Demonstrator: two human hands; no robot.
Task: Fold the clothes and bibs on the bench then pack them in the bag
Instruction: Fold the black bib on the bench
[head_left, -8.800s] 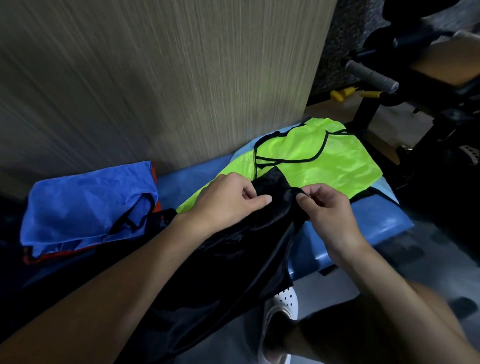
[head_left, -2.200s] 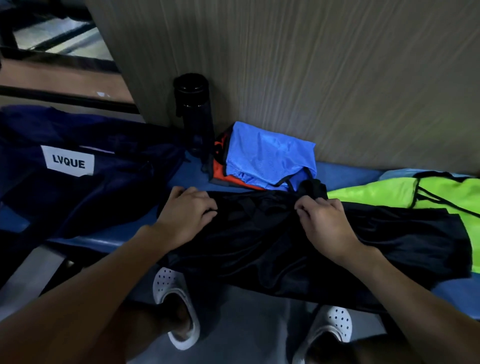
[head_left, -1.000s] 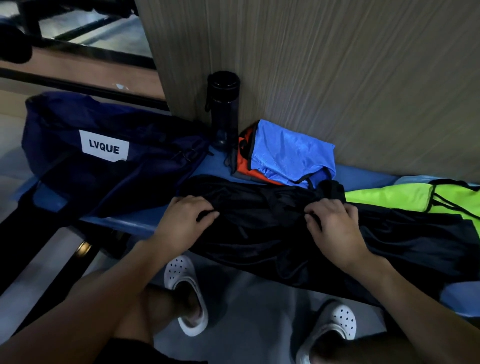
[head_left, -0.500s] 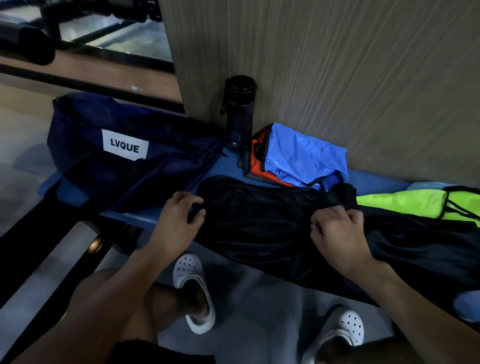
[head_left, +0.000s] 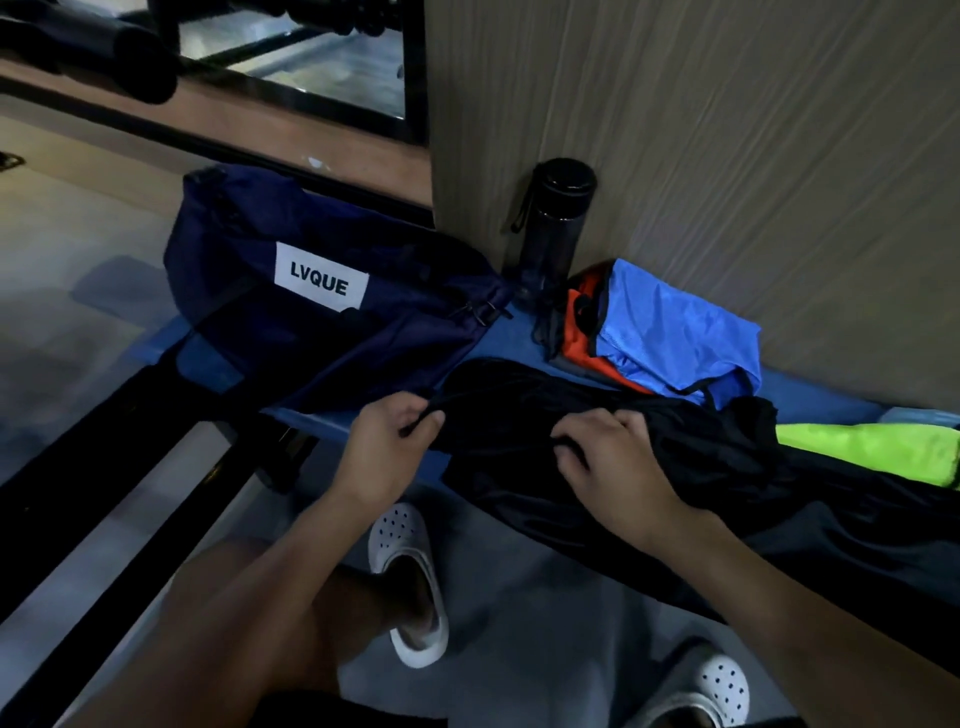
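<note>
The blue bench (head_left: 519, 335) is running along the wood-grain wall panel (head_left: 727, 156); the black garment (head_left: 691, 467) is lying across its middle and right, its lower part spilling over the front edge toward the floor; the left hand (head_left: 384, 452) is pinching the garment's left end with curled fingers and thumb, while the right hand (head_left: 608, 467) is bunching a fold near its middle, fingers curled in tight. The navy bag (head_left: 234, 317) is sitting slumped at the bench's left end, its white label (head_left: 321, 277) reading "LVQUE"; a bare strip of bench is showing between bag and garment. Against the wall, the folded blue bib (head_left: 675, 332) is resting on an orange bib (head_left: 579, 340); a neon green bib (head_left: 872, 449) is peeking out at the right, the garment overlapping it; a dark bottle (head_left: 556, 218) is standing upright beside the pile.
</note>
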